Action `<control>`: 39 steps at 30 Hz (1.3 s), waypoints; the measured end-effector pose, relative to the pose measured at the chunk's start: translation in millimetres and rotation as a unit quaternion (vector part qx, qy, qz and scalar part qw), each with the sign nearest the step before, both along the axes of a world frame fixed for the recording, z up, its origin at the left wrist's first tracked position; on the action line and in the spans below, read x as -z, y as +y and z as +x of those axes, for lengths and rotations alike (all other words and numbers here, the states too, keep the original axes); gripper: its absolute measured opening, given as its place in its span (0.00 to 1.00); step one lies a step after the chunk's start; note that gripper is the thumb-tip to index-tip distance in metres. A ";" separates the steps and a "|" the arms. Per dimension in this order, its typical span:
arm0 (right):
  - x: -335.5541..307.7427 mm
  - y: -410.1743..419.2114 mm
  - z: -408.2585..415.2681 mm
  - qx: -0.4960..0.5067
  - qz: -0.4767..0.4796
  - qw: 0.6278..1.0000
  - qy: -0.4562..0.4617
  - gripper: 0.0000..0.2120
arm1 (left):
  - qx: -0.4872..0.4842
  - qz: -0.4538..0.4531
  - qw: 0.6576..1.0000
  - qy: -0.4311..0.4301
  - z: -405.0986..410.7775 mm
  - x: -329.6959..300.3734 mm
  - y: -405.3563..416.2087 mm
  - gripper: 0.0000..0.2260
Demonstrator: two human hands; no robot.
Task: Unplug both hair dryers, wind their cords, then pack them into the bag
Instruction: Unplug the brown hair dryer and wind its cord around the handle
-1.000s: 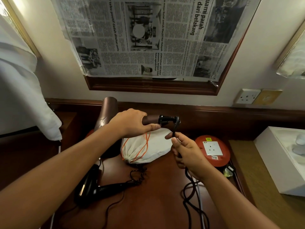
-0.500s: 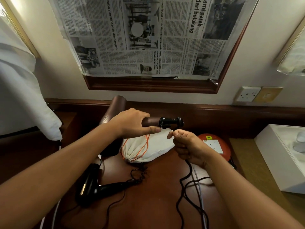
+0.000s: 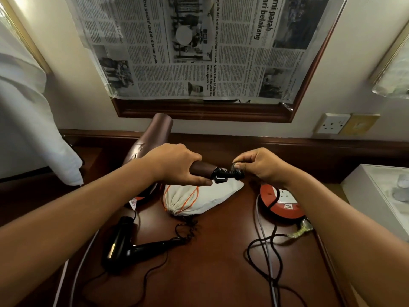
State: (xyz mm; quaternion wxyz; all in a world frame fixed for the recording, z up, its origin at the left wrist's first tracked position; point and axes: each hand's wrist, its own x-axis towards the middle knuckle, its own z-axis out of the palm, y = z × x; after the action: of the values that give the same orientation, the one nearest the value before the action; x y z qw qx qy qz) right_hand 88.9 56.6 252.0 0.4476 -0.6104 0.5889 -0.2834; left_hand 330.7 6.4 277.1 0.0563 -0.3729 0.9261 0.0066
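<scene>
The left hand (image 3: 174, 165) grips the brown hair dryer (image 3: 152, 140) handle, axis pointing right; the right hand (image 3: 259, 165) fingers (image 3: 238, 166) pinch its cord (image 3: 263, 247) (at the handle's tip).

A dark wooden desk (image 3: 221, 273) is set against a cream wall (image 3: 332, 89). Above it, a wood-framed mirror (image 3: 205, 111) is covered with newspaper (image 3: 199, 47). A wall socket (image 3: 333, 123) is mounted at right, beside what may be a brass plate (image 3: 360, 125).
</scene>
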 end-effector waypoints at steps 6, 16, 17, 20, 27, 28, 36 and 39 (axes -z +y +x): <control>-12.9 -7.2 -2.2 -0.023 -0.101 0.988 0.114 0.05 | 0.007 -0.020 0.999 -0.029 -6.4 1.5 -1.9 0.26; -15.8 8.2 2.9 -0.045 -0.277 0.936 0.215 0.05 | -0.049 0.051 0.997 -0.026 -11.7 16.6 -11.7 0.28; -14.1 9.5 3.2 -0.043 -0.290 0.931 0.219 0.05 | -0.054 0.053 0.997 -0.025 -12.8 18.1 -12.4 0.29; -6.9 13.4 4.4 -0.030 -0.324 0.917 0.231 0.05 | -0.067 0.053 0.996 -0.032 -17.5 22.0 -13.4 0.30; 16.1 35.2 12.5 0.038 -0.337 0.915 0.217 0.06 | -0.093 0.019 0.994 -0.048 -23.5 31.5 -11.1 0.32; 20.6 39.0 14.8 0.059 -0.326 0.920 0.211 0.09 | -0.100 0.014 0.994 -0.045 -23.7 32.2 -11.0 0.32; 33.5 64.8 37.7 0.138 -0.091 0.983 -0.081 0.20 | -0.137 -0.013 0.990 -0.028 -20.3 29.5 -14.2 0.31; 27.8 67.8 39.8 0.120 -0.064 0.981 -0.138 0.22 | -0.150 -0.003 0.989 -0.015 -15.9 27.5 -13.8 0.31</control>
State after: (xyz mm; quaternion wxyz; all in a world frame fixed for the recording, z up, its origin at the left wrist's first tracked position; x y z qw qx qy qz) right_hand 128.6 124.4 224.2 0.4478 -0.5177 0.5708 -0.4536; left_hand 314.8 -7.3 249.6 0.0669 -0.5075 0.8590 0.0063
